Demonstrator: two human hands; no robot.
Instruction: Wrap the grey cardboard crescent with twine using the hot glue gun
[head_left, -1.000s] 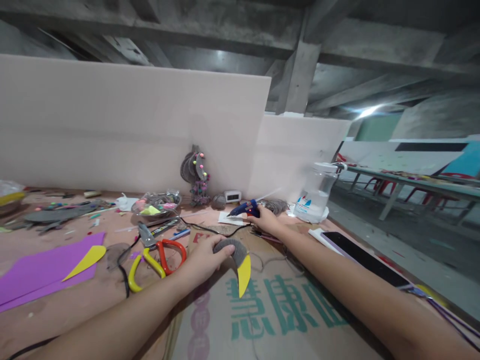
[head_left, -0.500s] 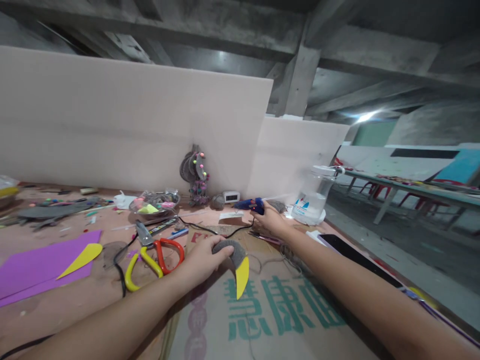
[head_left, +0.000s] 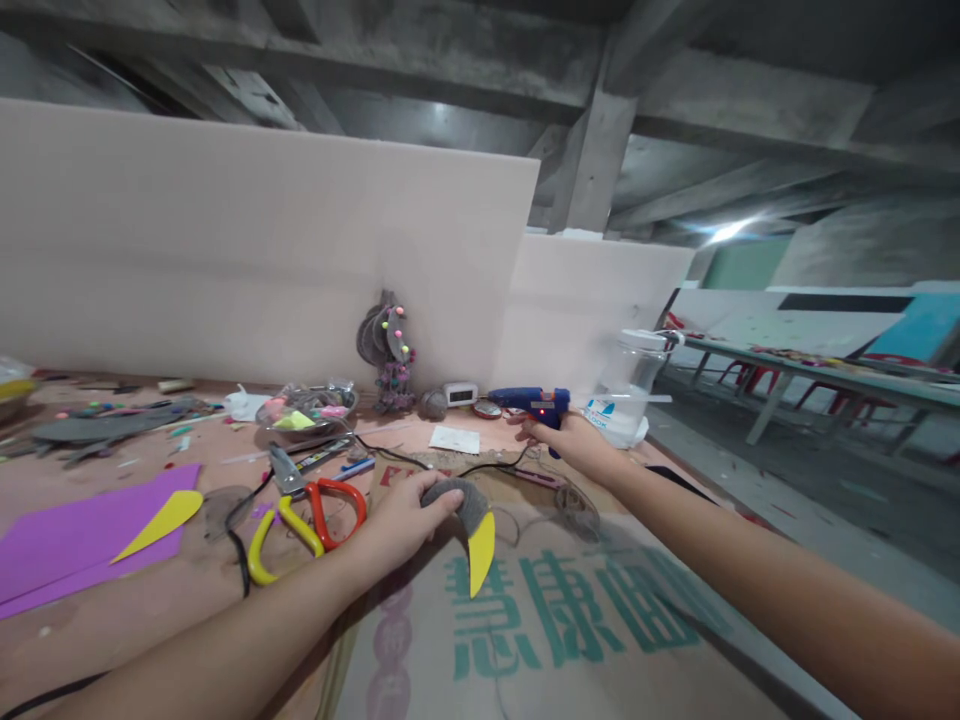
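My left hand [head_left: 405, 518] pinches a grey crescent-shaped piece [head_left: 466, 498], which looks wrapped in yarn, above the cardboard sheet [head_left: 420, 640]. A pointed yellow piece [head_left: 482, 556] hangs from its lower end. Farther back, my right hand [head_left: 576, 440] is closed around the handle of a blue glue gun [head_left: 529, 401], whose nozzle points left and whose small red light is lit. A clear glue stick [head_left: 645, 398] seems to stick out of its back. The gun is lifted off the table, and its black cord [head_left: 491, 465] trails left.
Red-and-yellow-handled pliers [head_left: 292, 525] lie left of the cardboard, beside purple sheets [head_left: 97, 530] with a yellow cutout [head_left: 159, 522]. Behind stand a bowl of trinkets [head_left: 307, 412], a decorated grey ornament [head_left: 386, 350], a small clock [head_left: 460, 394] and a clear jug [head_left: 622, 395].
My right hand has lifted the glue gun and brought it slightly right, uncovering a white card and a small round tin. My left hand stays almost in place with the crescent.
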